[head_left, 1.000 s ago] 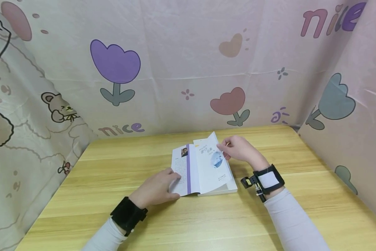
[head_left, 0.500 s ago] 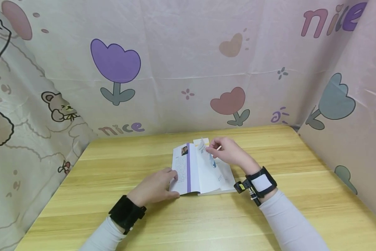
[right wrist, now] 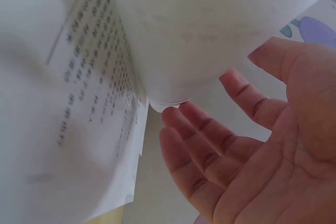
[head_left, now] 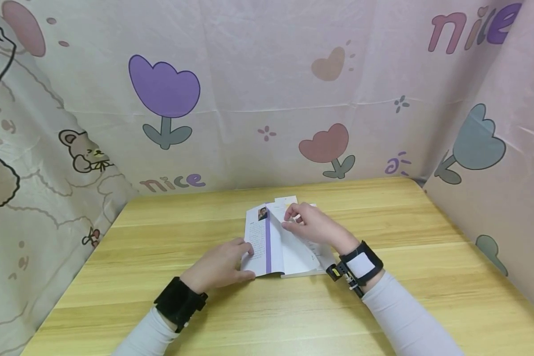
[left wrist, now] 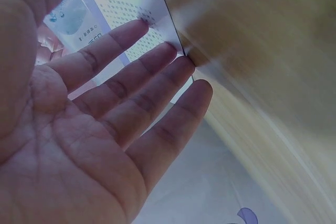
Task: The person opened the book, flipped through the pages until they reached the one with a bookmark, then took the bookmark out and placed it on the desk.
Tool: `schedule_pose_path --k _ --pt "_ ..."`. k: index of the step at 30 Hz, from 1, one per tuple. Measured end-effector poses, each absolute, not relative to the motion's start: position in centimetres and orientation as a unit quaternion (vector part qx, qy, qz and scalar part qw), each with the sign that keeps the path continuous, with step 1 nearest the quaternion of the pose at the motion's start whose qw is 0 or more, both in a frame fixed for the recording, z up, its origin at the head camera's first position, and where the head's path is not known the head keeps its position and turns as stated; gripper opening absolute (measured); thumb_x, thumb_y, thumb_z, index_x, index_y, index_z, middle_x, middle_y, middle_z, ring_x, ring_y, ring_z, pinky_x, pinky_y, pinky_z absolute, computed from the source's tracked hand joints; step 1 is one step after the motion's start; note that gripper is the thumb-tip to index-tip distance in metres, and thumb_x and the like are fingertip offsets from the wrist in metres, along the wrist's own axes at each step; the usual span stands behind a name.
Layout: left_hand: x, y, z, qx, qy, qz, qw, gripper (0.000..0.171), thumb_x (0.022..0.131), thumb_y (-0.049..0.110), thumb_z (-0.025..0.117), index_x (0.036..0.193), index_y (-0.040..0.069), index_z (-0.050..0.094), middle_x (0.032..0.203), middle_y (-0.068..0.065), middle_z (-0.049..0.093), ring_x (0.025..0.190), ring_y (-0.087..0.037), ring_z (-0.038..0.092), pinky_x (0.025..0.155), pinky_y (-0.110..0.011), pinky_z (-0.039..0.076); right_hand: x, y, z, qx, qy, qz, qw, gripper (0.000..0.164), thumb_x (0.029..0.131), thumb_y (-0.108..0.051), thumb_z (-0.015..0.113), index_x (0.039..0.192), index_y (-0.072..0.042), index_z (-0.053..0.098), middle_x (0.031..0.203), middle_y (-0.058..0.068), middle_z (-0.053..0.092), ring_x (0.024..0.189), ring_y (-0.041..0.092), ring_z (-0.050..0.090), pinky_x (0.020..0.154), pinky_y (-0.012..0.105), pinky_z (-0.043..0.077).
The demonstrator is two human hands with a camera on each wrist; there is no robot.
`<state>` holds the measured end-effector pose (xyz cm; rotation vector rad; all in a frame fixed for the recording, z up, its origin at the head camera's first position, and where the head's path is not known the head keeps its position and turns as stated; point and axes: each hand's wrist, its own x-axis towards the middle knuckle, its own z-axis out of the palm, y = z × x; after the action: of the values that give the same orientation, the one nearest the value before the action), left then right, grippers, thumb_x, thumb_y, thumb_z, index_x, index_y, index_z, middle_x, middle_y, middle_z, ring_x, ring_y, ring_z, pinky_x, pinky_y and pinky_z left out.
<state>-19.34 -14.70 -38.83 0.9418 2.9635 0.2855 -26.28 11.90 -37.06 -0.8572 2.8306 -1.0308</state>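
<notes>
A paperback book lies open on the wooden table, its front cover and purple-striped flap folded out to the left. My left hand rests at the flap's left edge, fingers extended over the small print; the left wrist view shows those fingers straight. Over the book, my right hand pinches a white page near its upper corner. That page stands bent up, curving leftward. In the right wrist view, thumb and index finger meet at the lifted page's edge, above a printed page.
The wood-grain table spreads around the book. A printed curtain with flowers and hearts hangs along its back edge and both sides. A white strip sticks out past the book's top edge. Each wrist wears a black band with a camera.
My right hand has moved left, lifting the title page and curling it over toward the cover, so the page underneath shows. The left hand stays almost in place on the flap.
</notes>
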Motion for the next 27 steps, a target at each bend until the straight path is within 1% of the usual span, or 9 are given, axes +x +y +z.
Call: schedule_pose_path --k 4,7,10,13,16,20,24,27 --pt "-19.4 -14.7 -38.9 0.308 0.947 0.093 0.003 0.048 0.08 0.049 0.072 0.11 0.013 0.064 0.106 -0.003 0.061 0.079 -0.011 0.052 0.073 -0.029 0.05 -26.0 11.6 -37.3 -0.28 0.914 -0.295 0.006 0.016 0.095 -0.036 0.059 0.105 -0.023 0.061 0.114 0.006 0.058 0.093 0.016 0.055 0.078 0.032 0.048" --pt "-19.4 -14.7 -38.9 0.312 0.945 0.096 0.0 0.046 0.081 0.048 0.071 0.109 0.013 0.064 0.105 -0.003 0.061 0.077 -0.011 0.051 0.072 -0.029 0.05 -25.9 11.4 -37.5 -0.286 0.919 -0.27 0.005 0.02 0.094 -0.039 0.06 0.108 -0.025 0.061 0.117 0.006 0.056 0.091 0.015 0.054 0.078 0.032 0.047" --pt "-19.5 -14.7 -38.9 0.314 0.944 0.097 0.0 0.045 0.082 0.048 0.07 0.109 0.013 0.064 0.106 -0.003 0.061 0.078 -0.011 0.051 0.073 -0.03 0.05 -25.8 11.2 -37.5 -0.285 0.924 -0.256 0.005 0.025 0.093 -0.041 0.061 0.111 -0.024 0.062 0.122 0.007 0.054 0.093 0.015 0.053 0.081 0.033 0.046" --pt "-19.5 -14.7 -38.8 0.313 0.945 0.097 0.003 0.046 0.082 0.048 0.07 0.111 0.012 0.064 0.108 -0.004 0.061 0.081 -0.011 0.052 0.076 -0.031 0.051 -25.8 11.0 -37.6 -0.286 0.925 -0.25 0.006 0.027 0.093 -0.039 0.061 0.115 -0.022 0.063 0.125 0.009 0.053 0.099 0.017 0.052 0.084 0.035 0.045" --pt "-19.5 -14.8 -38.7 0.314 0.944 0.099 0.005 0.046 0.083 0.048 0.07 0.111 0.012 0.064 0.109 -0.004 0.062 0.084 -0.011 0.053 0.078 -0.031 0.051 -25.7 11.0 -37.5 -0.291 0.924 -0.247 0.009 0.027 0.095 -0.034 0.06 0.118 -0.021 0.064 0.125 0.009 0.053 0.104 0.018 0.052 0.087 0.036 0.045" --pt "-19.5 -14.9 -38.6 0.318 0.942 0.106 0.008 0.045 0.083 0.046 0.07 0.112 0.011 0.065 0.109 -0.003 0.062 0.086 -0.011 0.053 0.08 -0.032 0.05 -25.5 11.0 -37.3 -0.3 0.922 -0.245 0.012 0.027 0.095 -0.029 0.06 0.12 -0.02 0.065 0.124 0.007 0.053 0.107 0.017 0.051 0.087 0.034 0.045" --pt "-19.4 -14.9 -38.4 0.316 0.942 0.11 0.014 0.047 0.084 0.045 0.07 0.114 0.009 0.065 0.112 -0.004 0.062 0.092 -0.012 0.055 0.085 -0.034 0.049 -25.4 10.8 -37.4 -0.294 0.926 -0.239 0.013 0.03 0.092 -0.03 0.064 0.121 -0.02 0.065 0.124 0.006 0.053 0.103 0.016 0.051 0.084 0.031 0.045" --pt "-19.4 -14.9 -38.3 0.316 0.942 0.111 0.016 0.049 0.084 0.045 0.07 0.117 0.008 0.064 0.114 -0.004 0.062 0.095 -0.013 0.056 0.087 -0.034 0.049 -25.4 10.7 -37.6 -0.28 0.932 -0.231 0.006 0.033 0.089 -0.033 0.067 0.119 -0.021 0.064 0.121 0.006 0.053 0.095 0.014 0.052 0.078 0.028 0.046"
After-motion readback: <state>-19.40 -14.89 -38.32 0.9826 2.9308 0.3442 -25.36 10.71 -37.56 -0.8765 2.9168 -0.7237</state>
